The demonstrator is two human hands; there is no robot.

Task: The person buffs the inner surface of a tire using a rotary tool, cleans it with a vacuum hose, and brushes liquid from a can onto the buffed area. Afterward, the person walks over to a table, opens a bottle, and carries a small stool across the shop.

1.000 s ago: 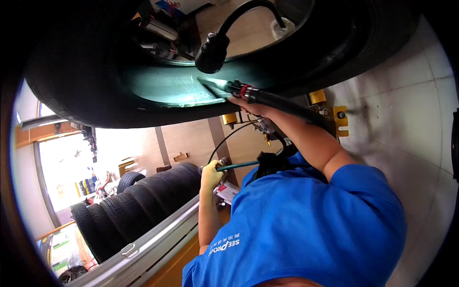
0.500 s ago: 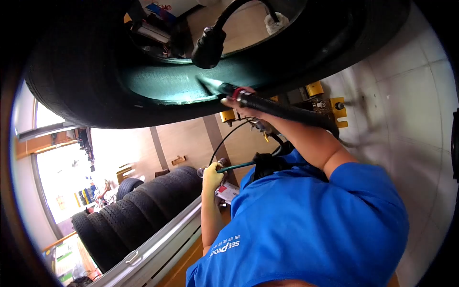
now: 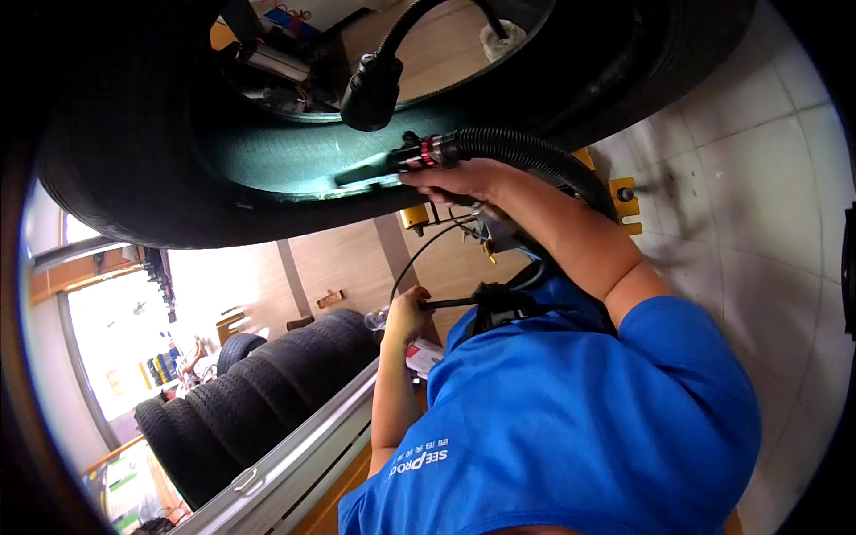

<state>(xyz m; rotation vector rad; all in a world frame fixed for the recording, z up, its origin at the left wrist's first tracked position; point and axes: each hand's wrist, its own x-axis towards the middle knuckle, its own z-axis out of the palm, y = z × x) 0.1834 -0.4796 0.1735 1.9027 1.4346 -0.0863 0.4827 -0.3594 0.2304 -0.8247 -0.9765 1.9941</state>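
A large black tire (image 3: pixel 143 192) stands upright in front of me, its inner surface lit blue-green. My right hand (image 3: pixel 450 183) is closed around a black nozzle (image 3: pixel 406 159) with a red ring, on the end of a ribbed black hose (image 3: pixel 526 152). The nozzle's narrow tip points left, at the tire's inner wall; I cannot tell whether it touches. Lower down, my left hand (image 3: pixel 407 314) is wrapped around a thin dark hose (image 3: pixel 450 303) that runs toward my waist. Above the nozzle, a black lamp head (image 3: pixel 370 92) hangs on a flexible neck inside the tire.
A row of tires (image 3: pixel 259 388) stands at the lower left beside a long pale metal rail (image 3: pixel 294 446). Yellow brackets (image 3: pixel 626 205) sit below the tire on the right. A black buckle pack (image 3: pixel 499 308) is at my waist.
My right hand and the nozzle have shifted left, and the tip sits lower along the tire's inner wall. My left hand has moved slightly to the right, still on the thin hose.
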